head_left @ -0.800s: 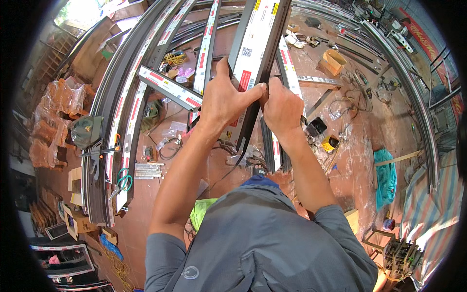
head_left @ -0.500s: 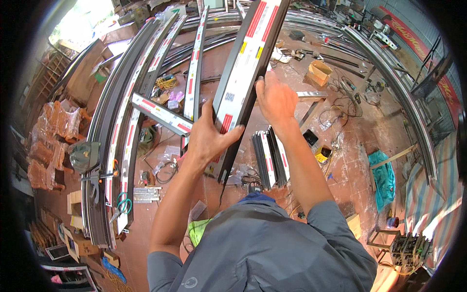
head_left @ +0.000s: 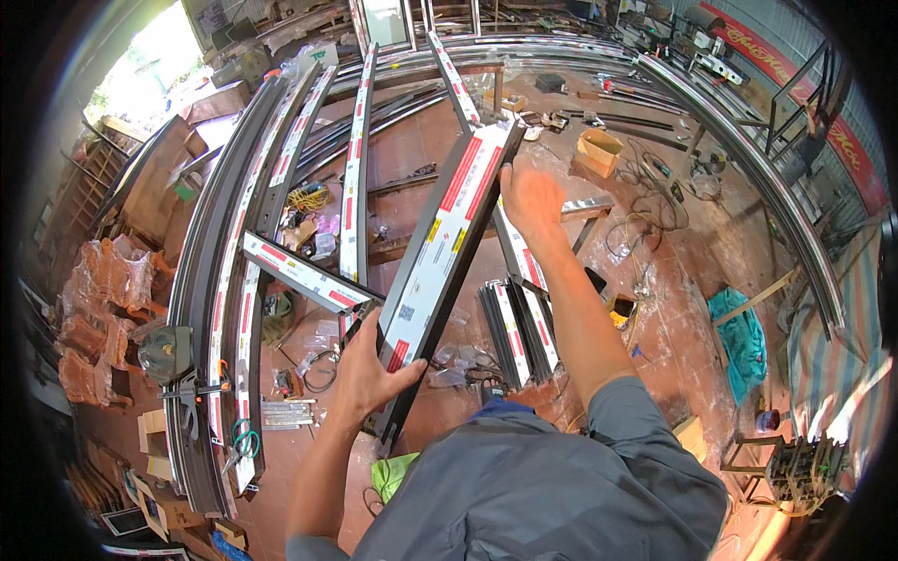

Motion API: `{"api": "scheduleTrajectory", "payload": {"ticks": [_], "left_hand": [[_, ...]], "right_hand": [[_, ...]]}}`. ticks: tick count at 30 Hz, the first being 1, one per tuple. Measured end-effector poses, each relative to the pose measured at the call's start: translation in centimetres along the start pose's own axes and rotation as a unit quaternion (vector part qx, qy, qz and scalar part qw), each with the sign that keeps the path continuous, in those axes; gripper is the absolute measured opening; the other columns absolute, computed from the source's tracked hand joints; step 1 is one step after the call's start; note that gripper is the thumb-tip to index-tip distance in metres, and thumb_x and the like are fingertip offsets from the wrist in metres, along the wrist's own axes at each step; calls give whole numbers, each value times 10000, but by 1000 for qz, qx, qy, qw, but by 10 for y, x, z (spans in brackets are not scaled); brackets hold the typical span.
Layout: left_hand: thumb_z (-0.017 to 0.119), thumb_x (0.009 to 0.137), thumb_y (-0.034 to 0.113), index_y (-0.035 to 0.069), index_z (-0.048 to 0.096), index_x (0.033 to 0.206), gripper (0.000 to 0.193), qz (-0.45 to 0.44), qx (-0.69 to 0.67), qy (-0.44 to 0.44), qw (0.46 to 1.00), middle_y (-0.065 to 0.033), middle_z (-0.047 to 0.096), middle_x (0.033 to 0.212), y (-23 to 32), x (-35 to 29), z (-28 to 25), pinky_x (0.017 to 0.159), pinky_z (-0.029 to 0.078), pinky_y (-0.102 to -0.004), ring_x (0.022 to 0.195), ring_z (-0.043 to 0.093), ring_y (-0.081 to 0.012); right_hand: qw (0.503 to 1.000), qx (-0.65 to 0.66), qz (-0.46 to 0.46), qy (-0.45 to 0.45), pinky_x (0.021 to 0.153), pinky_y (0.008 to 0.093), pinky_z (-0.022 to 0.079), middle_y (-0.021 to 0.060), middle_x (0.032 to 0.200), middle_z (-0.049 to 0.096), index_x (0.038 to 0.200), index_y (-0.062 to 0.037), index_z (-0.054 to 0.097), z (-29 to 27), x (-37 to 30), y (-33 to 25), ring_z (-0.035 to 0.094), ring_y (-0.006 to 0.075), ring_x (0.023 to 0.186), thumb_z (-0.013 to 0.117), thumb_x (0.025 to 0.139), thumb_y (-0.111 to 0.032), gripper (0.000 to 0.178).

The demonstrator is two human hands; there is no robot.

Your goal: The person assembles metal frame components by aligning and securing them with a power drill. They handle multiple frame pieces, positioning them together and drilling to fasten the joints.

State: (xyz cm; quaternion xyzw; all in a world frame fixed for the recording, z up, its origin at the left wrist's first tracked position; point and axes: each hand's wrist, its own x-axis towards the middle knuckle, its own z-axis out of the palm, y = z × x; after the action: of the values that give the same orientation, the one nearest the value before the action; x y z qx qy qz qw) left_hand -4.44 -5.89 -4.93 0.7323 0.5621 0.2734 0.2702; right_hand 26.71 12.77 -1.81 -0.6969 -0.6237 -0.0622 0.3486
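Note:
I hold a wide dark aluminium profile (head_left: 440, 248), slanting up and to the right in front of me. White film with red and yellow patches covers its upper face. My left hand (head_left: 369, 374) grips its near part, thumb on the film and the other fingers at the left edge. My right hand (head_left: 531, 201), slightly blurred, is closed at the right edge by the far end; its fingertips are partly hidden. A shorter film-covered profile (head_left: 304, 271) lies left of the held piece. Beneath my right forearm, a bundle of short dark profiles (head_left: 513, 327) stands on the floor.
Long profiles (head_left: 220, 280) lie in a stack at the left, with scissors (head_left: 243, 441) and a cap (head_left: 166, 353) on it. More long profiles (head_left: 758, 178) curve along the right. Cables (head_left: 655, 196), a cardboard box (head_left: 599, 152) and a teal bag (head_left: 737, 332) are on the tiled floor.
The held profile's far end has come down into full view, and the near end has shifted down and left with my left hand. The view has also shifted slightly.

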Motion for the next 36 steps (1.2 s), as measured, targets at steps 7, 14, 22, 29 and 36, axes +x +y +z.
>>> {"api": "scheduleTrajectory", "payload": {"ticks": [7,14,22,29,36], "left_hand": [[899,710,427,-40,417,1523,1054,-50,39,-13,998,-329,685,1250,-8,-9,4,994,548,-486,1131,694,-477],[903,701,427,-32,449,1509,1035,-52,6,-26,998,-318,708,1217,-26,-14,4,965,553,-467,1125,714,-441],[903,725,440,20,461,1532,1012,-98,-77,-46,991,-267,699,1281,-46,-6,24,1039,523,-410,1179,692,-366],[904,739,450,22,444,1547,1024,-130,-101,-45,985,-298,681,1312,-52,25,45,1061,512,-443,1225,679,-404],[361,1098,646,10,622,1386,745,-224,-562,-40,795,-124,732,1166,-124,-7,24,963,569,-389,1038,716,-237]], "right_hand": [[999,1,16,-40,774,620,533,288,876,734,1014,-19,631,44,13,19,719,493,853,484,1042,-356,368],[997,30,61,-48,809,619,529,300,922,733,1024,-25,654,78,34,42,717,493,901,495,1039,-380,389],[846,468,248,-64,544,375,521,86,766,663,1049,-7,649,134,-24,30,653,186,652,653,1043,-353,347],[416,795,336,-286,1065,440,528,151,1291,707,1421,-6,575,115,-141,-37,689,282,1158,495,1020,-715,818],[501,812,196,-229,990,485,582,216,1206,703,1365,31,547,113,-96,-48,708,349,1098,567,845,-891,1059]]}}
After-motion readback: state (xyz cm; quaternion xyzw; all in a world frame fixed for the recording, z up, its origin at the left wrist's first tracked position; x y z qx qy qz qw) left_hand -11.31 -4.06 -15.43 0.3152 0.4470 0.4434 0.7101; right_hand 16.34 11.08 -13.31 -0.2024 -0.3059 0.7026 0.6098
